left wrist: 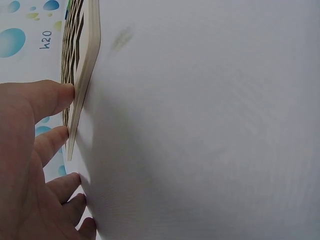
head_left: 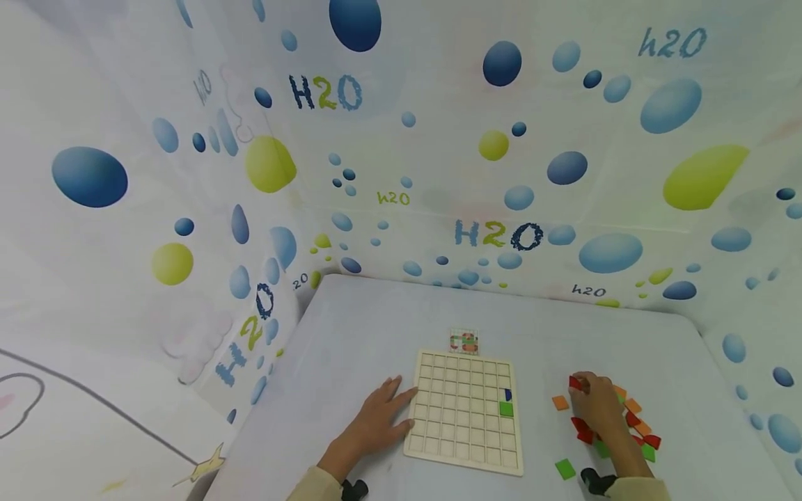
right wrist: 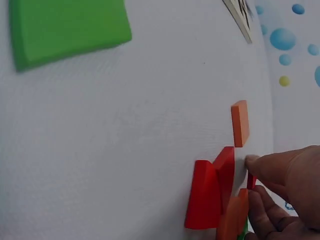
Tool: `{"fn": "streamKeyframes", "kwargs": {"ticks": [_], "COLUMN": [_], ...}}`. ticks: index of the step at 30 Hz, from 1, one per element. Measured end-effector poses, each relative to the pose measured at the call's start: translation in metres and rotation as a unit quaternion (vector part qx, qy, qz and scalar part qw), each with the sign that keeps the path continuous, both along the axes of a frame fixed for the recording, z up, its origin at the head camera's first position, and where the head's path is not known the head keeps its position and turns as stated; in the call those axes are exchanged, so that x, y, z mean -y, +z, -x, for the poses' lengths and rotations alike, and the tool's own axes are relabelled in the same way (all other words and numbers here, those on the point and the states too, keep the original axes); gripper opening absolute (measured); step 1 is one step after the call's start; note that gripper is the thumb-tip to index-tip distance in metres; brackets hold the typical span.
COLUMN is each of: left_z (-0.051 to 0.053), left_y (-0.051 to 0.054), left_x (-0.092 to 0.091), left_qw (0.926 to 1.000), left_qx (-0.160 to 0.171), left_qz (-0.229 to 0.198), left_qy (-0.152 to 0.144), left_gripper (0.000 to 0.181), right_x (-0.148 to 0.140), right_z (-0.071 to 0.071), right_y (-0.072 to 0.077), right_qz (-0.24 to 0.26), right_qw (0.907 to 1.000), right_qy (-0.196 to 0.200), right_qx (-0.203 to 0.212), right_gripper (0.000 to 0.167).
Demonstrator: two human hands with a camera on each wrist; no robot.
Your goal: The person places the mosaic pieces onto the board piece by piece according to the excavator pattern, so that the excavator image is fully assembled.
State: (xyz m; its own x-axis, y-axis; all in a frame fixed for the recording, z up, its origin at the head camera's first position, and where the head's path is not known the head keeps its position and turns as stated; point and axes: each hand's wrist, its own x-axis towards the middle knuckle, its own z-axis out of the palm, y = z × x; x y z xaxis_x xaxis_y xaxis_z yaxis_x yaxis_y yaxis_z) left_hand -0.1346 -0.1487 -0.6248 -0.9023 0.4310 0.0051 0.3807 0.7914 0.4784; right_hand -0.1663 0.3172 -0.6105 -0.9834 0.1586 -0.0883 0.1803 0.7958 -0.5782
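A pale wooden grid board [head_left: 462,412] lies flat on the white table. Near its right edge, a green square tile [head_left: 506,409] and a small blue piece [head_left: 508,395] sit in adjoining cells. My left hand [head_left: 374,422] is spread at the board's left side, thumb and a fingertip touching the edge. Over a loose pile on the right, my right hand [head_left: 600,406] pinches a red piece [head_left: 574,382] with a curved edge. Below that hand are more red pieces [right wrist: 202,195]; an orange tile [right wrist: 240,123] lies just beyond them.
A small patterned card [head_left: 464,341] lies behind the board. One green tile [head_left: 565,469] rests apart, between board and pile. Several orange, red and green pieces spread right of the right hand. Printed sheeting [head_left: 438,153] rises behind the table and on its left.
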Motion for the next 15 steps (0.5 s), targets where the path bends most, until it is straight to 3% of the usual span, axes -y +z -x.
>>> {"fn": "streamKeyframes", "kwargs": {"ticks": [15], "left_z": [0.001], "left_y": [0.002], "left_x": [-0.003], "left_qw": [0.9999], "left_qx": [0.008], "left_qz": [0.013], "left_qy": [0.007], "left_gripper": [0.06], "right_x": [0.013], "right_z": [0.007], "right_y": [-0.008], "right_qz": [-0.032], "right_qw": [0.9994], "right_qy": [0.008], "right_qx": [-0.011], "right_gripper": [0.036]}}
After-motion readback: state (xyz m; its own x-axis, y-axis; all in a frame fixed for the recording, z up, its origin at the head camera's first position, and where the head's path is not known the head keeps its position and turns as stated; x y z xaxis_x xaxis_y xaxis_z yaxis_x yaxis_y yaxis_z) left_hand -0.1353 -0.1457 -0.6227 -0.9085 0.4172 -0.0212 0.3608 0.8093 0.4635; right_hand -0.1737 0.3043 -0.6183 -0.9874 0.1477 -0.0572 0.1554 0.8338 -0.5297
